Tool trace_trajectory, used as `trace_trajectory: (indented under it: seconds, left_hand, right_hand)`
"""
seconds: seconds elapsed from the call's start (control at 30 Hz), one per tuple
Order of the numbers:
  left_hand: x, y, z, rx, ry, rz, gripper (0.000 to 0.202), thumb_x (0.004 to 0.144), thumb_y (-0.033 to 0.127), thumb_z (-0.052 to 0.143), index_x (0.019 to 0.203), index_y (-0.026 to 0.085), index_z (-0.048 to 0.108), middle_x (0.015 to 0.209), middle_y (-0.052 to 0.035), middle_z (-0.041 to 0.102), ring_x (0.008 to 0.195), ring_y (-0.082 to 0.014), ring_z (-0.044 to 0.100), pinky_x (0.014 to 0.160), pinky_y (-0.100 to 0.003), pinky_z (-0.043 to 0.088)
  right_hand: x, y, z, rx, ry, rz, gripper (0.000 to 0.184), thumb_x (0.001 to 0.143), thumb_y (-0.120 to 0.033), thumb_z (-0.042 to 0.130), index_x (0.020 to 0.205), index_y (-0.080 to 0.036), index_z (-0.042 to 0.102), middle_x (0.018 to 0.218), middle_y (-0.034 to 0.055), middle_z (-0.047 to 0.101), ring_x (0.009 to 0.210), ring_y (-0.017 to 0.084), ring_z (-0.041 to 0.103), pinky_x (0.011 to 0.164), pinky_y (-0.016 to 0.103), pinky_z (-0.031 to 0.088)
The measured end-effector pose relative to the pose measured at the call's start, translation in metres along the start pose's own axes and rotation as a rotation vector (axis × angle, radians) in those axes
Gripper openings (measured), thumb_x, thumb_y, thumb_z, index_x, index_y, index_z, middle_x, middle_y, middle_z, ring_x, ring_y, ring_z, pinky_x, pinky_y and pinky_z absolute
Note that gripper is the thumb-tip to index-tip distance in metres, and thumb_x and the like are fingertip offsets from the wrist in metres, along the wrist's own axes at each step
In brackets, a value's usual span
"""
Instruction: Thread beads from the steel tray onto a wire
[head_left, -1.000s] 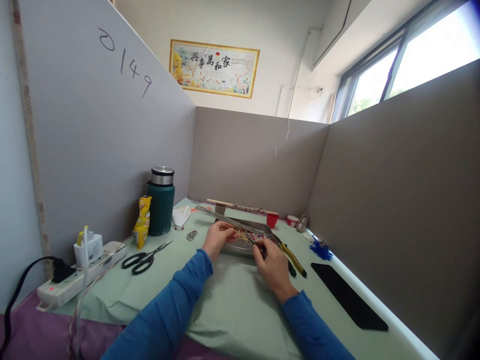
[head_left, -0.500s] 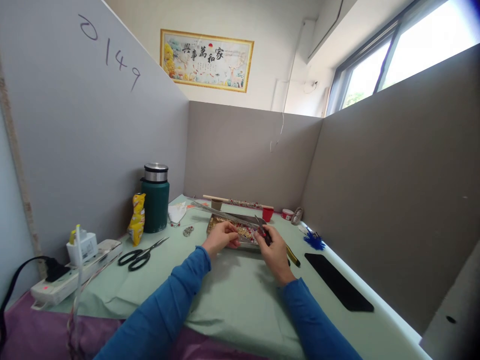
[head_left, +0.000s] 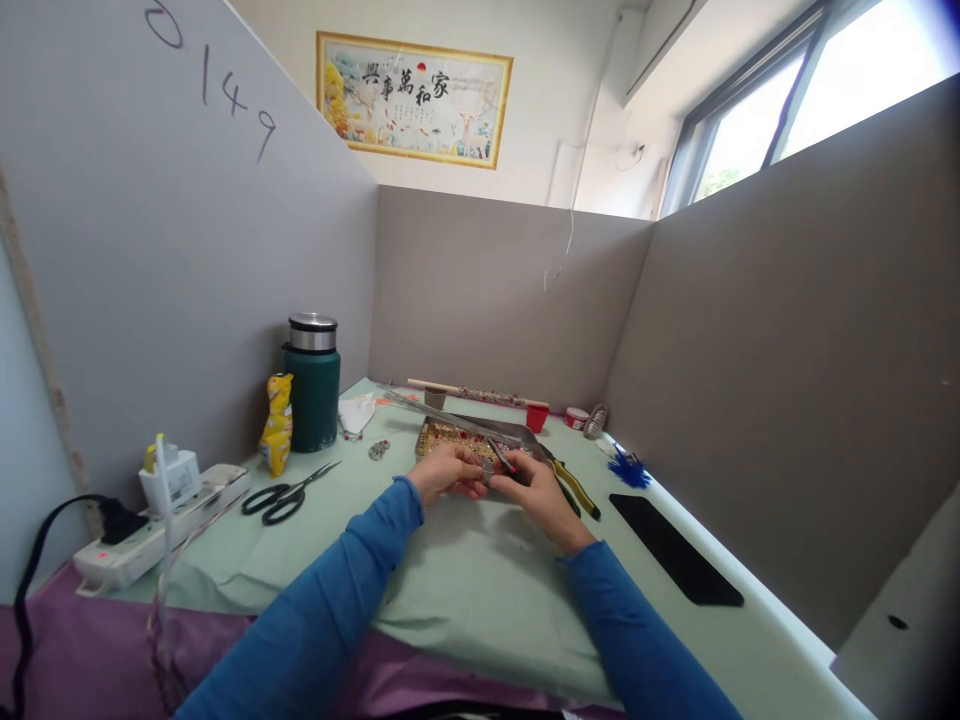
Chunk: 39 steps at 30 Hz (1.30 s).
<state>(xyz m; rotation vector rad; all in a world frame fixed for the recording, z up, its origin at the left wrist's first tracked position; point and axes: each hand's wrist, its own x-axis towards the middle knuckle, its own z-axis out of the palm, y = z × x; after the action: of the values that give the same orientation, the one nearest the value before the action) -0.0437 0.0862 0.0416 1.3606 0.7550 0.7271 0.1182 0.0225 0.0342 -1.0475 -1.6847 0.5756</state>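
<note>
Over the near edge of a metal tray [head_left: 426,432] filled with gold and red beads, my two hands meet almost fingertip to fingertip. My left hand [head_left: 448,470] is closed in a pinch; what lies between its fingertips is too small to make out. My right hand [head_left: 536,492] is closed on slim pliers [head_left: 501,455] with a bit of red at the grip, their jaws pointing up and left. Thin metal wires [head_left: 450,415] lie slantwise across the tray. Yellow-handled pliers [head_left: 574,485] rest against the tray's right side.
Black scissors [head_left: 289,495], a green flask [head_left: 313,400], a yellow packet [head_left: 277,425] and a power strip [head_left: 161,525] stand left. Behind the tray are a beaded stick [head_left: 480,394] and a red cup [head_left: 536,416]. A black strip [head_left: 675,550] lies right, near blue tassels [head_left: 628,468].
My right hand has moved left to meet my left hand, and the pliers in it have come down between them. The yellow-handled pliers show more. The view has tilted slightly down.
</note>
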Motion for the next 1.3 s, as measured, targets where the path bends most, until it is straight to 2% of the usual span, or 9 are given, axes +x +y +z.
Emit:
trace_trajectory:
  seconds: [0.27,0.37,0.47,0.63,0.8,1.03,1.13,1.3]
  left_hand:
    - [0.004,-0.008,-0.001,0.008,-0.062,0.04,0.027,0.06,0.028,0.075,0.074,0.01,0.06,0.066,-0.009,0.067,0.065,-0.0186,0.066,0.065,-0.03,0.053]
    - [0.004,-0.008,-0.002,0.002,-0.096,0.054,0.029,0.059,0.026,0.076,0.076,0.01,0.06,0.072,-0.0096,0.067,0.069,-0.0196,0.066,0.068,-0.032,0.053]
    - [0.004,-0.008,-0.003,0.015,-0.098,0.067,0.029,0.057,0.023,0.078,0.075,0.011,0.058,0.069,-0.0088,0.067,0.068,-0.0194,0.066,0.067,-0.031,0.053]
    - [0.002,-0.006,-0.004,0.035,-0.136,0.092,0.03,0.057,0.024,0.078,0.074,0.011,0.057,0.069,-0.0089,0.067,0.066,-0.0191,0.066,0.063,-0.031,0.053]
    - [-0.001,-0.003,-0.004,0.013,-0.206,0.116,0.031,0.058,0.026,0.077,0.078,0.011,0.058,0.077,-0.0107,0.068,0.069,-0.0193,0.066,0.066,-0.032,0.052]
    - [0.002,-0.005,-0.003,0.057,-0.126,0.155,0.026,0.062,0.023,0.073,0.077,0.01,0.057,0.07,-0.0085,0.066,0.064,-0.0188,0.065,0.063,-0.032,0.052]
    - [0.003,-0.005,-0.003,0.094,-0.105,0.184,0.028,0.061,0.024,0.074,0.077,0.011,0.056,0.066,-0.0074,0.065,0.061,-0.018,0.064,0.06,-0.031,0.052]
    - [0.001,-0.004,-0.005,0.082,-0.193,0.223,0.032,0.062,0.028,0.074,0.08,0.012,0.054,0.065,-0.0071,0.065,0.061,-0.0174,0.064,0.061,-0.031,0.051]
  right_hand:
    - [0.003,0.012,0.004,-0.065,0.113,-0.024,0.025,0.076,-0.037,0.054,0.087,-0.017,0.065,0.08,0.0032,0.064,0.074,0.018,0.057,0.068,0.029,0.044]
    - [0.003,0.013,0.002,-0.096,0.123,-0.02,0.025,0.076,-0.038,0.055,0.086,-0.017,0.064,0.079,0.0032,0.064,0.073,0.017,0.056,0.067,0.028,0.044]
    - [0.003,0.009,0.001,-0.08,0.107,0.012,0.024,0.075,-0.039,0.056,0.083,-0.018,0.063,0.075,0.002,0.062,0.068,0.016,0.054,0.063,0.027,0.043]
    - [0.003,0.003,-0.004,0.072,0.068,0.108,0.025,0.073,-0.042,0.057,0.076,-0.017,0.061,0.061,-0.0016,0.055,0.056,0.012,0.048,0.053,0.024,0.039]
    - [0.003,0.007,-0.006,0.311,0.055,0.188,0.029,0.07,-0.044,0.062,0.075,-0.016,0.06,0.063,0.0,0.056,0.055,0.012,0.048,0.052,0.024,0.038]
    - [0.004,0.007,-0.003,0.315,0.087,0.191,0.029,0.069,-0.043,0.063,0.076,-0.016,0.06,0.059,-0.0012,0.055,0.053,0.011,0.047,0.051,0.024,0.037]
    - [0.004,0.007,-0.005,0.37,0.055,0.237,0.028,0.069,-0.042,0.065,0.075,-0.016,0.06,0.065,0.0007,0.058,0.057,0.013,0.05,0.051,0.024,0.038]
    - [0.003,0.009,-0.011,0.604,-0.043,0.41,0.025,0.071,-0.04,0.064,0.078,-0.016,0.059,0.077,0.0045,0.061,0.063,0.013,0.054,0.051,0.024,0.04]
